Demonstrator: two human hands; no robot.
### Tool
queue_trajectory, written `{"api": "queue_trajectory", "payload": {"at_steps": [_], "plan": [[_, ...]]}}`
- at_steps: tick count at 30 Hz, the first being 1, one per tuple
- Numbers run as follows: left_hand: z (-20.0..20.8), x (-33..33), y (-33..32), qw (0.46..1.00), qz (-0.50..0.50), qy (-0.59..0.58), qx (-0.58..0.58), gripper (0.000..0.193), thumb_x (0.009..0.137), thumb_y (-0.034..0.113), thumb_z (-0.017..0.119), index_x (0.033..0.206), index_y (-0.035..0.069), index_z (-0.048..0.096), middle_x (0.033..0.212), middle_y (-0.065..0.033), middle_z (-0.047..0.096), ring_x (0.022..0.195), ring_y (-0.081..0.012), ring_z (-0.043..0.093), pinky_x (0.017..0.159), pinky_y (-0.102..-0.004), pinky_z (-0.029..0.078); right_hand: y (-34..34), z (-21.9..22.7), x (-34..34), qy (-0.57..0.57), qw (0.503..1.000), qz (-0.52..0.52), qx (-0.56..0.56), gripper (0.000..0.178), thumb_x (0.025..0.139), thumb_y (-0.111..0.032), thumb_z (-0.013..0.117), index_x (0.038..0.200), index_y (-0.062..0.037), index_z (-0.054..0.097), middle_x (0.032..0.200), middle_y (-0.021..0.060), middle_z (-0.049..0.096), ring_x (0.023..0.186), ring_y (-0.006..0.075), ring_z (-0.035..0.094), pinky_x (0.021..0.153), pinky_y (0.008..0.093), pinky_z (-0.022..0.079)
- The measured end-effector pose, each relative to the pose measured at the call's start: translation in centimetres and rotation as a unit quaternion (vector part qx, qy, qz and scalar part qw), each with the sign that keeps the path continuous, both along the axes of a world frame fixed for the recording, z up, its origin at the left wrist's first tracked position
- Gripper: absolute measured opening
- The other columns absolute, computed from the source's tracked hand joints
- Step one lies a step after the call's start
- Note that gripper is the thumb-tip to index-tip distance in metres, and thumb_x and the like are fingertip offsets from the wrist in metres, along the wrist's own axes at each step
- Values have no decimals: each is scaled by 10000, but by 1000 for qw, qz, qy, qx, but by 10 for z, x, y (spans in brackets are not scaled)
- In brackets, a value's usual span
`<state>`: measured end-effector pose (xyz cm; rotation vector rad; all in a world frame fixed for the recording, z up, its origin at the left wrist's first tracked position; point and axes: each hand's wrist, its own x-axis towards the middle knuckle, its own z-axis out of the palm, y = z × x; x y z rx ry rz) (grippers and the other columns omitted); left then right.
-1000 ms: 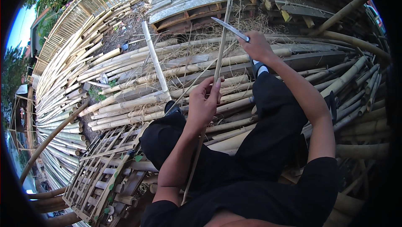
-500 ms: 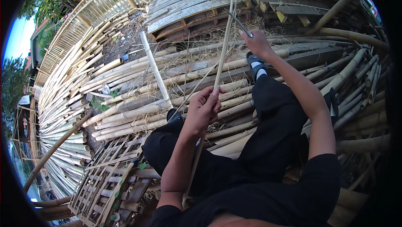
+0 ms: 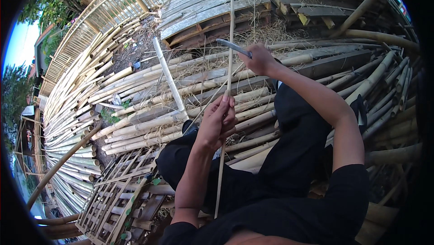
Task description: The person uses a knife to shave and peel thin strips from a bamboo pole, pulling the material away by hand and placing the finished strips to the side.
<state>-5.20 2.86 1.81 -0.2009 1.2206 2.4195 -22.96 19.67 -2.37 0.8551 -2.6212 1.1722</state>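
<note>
Gripping a long, thin, pale bamboo strip (image 3: 232, 19) between thumb and fingers, the left hand (image 3: 219, 116) has it running above and below. The right hand (image 3: 261, 60), closed around a knife with a grey metal blade (image 3: 240, 51), has come nearer the left hand; the blade now crosses the strip above that hand, seemingly in working position, though contact is unclear.

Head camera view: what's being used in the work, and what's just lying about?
In use:
- knife, in the right hand
- thin pale strip, in the left hand

Apparently just lying about:
- bamboo poles
- wooden pallet
- loose straw
</note>
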Motion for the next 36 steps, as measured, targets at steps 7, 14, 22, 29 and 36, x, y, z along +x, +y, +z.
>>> {"api": "queue_trajectory", "payload": {"at_steps": [7, 14, 22, 29, 36], "plan": [[-2, 2, -8, 999, -11, -6, 29, 228, 1016, 293, 375, 913, 100, 439, 534, 49, 296, 377, -30, 187, 322, -185, 154, -4, -14, -20, -72, 997, -36, -19, 393, 856, -270, 530, 589, 16, 572, 510, 189, 513, 497, 347, 539, 532, 427, 422], [-1, 0, -7, 999, -10, -12, 52, 218, 1017, 288, 366, 913, 106, 427, 540, 46, 300, 382, -33, 183, 324, -187, 150, -11, -18, -25, -135, 987, -67, -59, 336, 836, -207, 556, 590, 22, 550, 515, 204, 504, 486, 360, 516, 522, 416, 415], [-1, -1, -9, 999, -2, -1, 44, 197, 1015, 273, 371, 913, 112, 421, 538, 55, 284, 378, -28, 179, 308, -182, 138, -19, -11, -18, -34, 999, 7, 3, 198, 789, -130, 538, 646, -7, 597, 579, 223, 520, 521, 389, 533, 532, 432, 426], [-6, -1, -11, 999, 2, -20, 25, 202, 1006, 283, 398, 907, 109, 427, 534, 43, 293, 377, -33, 186, 308, -187, 138, -18, -14, -19, -88, 995, 3, 57, 308, 824, -206, 567, 602, 5, 596, 591, 234, 554, 570, 399, 573, 569, 443, 453], [-12, -2, -12, 1000, 14, -19, 2, 226, 1010, 302, 389, 905, 107, 434, 532, 39, 316, 357, -38, 200, 310, -199, 157, -16, -11, -17, 72, 981, 106, 146, 386, 846, -282, 528, 628, 26, 609, 665, 250, 587, 671, 415, 600, 657, 456, 484]]}}
